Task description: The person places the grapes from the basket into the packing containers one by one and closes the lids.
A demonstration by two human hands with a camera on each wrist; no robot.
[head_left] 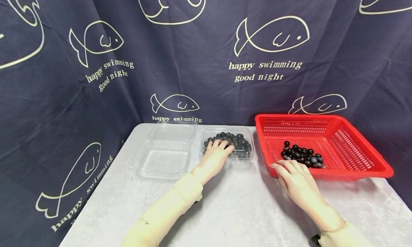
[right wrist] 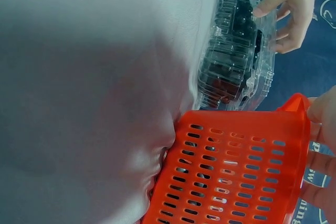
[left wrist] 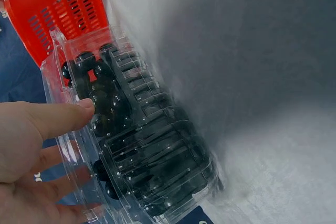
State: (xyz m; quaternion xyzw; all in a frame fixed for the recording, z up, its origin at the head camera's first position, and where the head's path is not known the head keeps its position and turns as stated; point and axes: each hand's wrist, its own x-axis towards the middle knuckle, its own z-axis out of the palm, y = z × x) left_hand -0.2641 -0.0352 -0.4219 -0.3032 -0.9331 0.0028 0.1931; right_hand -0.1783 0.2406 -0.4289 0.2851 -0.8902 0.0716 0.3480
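Note:
Dark grapes [head_left: 239,141] fill a clear plastic container [head_left: 252,155] at the table's middle. My left hand [head_left: 215,157] reaches over its near left side, fingers spread and fingertips over the grapes. In the left wrist view the thumb lies across the container's rim, with the other fingers extended past it. A red basket [head_left: 322,173] with slotted walls stands to the right. My right hand [head_left: 297,180] holds its near left corner, fingers bent over the rim, the fingertips partly hidden. More grapes [head_left: 302,155] lie in a cluster on the basket floor beside that hand.
Left of the filled container stands a second clear container [head_left: 165,161] with its lid [head_left: 172,131] folded open behind it. A pale cloth covers the table [head_left: 244,207]. A dark blue curtain [head_left: 206,78] with fish drawings hangs behind and along the left.

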